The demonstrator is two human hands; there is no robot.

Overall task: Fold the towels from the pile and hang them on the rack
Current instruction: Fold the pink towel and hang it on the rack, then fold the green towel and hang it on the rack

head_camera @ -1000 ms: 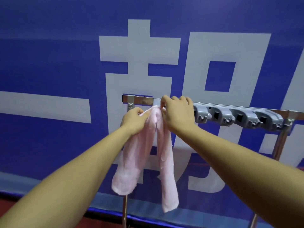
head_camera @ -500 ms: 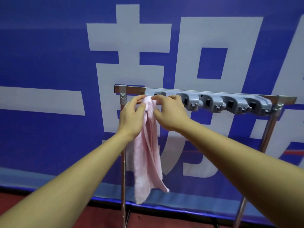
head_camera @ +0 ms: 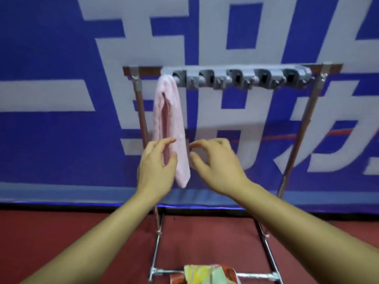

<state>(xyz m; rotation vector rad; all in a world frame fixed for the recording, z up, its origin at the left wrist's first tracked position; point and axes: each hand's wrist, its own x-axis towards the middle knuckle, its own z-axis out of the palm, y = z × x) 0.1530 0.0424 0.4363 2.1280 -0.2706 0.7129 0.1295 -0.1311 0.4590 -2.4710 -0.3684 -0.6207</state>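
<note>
A rack (head_camera: 304,124) is seen standing on the floor (head_camera: 82,232) directly in front of a banner (head_camera: 51,144), with a row of clips (head_camera: 235,77) fixed along its top bar. A towel (head_camera: 168,119) is hung from the leftmost clip, just beside the rack's left post, and falls straight down. Its lower part is overlapped by the left hand (head_camera: 155,171), while the right hand (head_camera: 217,167) is held just to its right, apart from the cloth. A pile of towels (head_camera: 207,273) is laid on the rack's base bar, nearest the viewer, between the two forearms.
</note>
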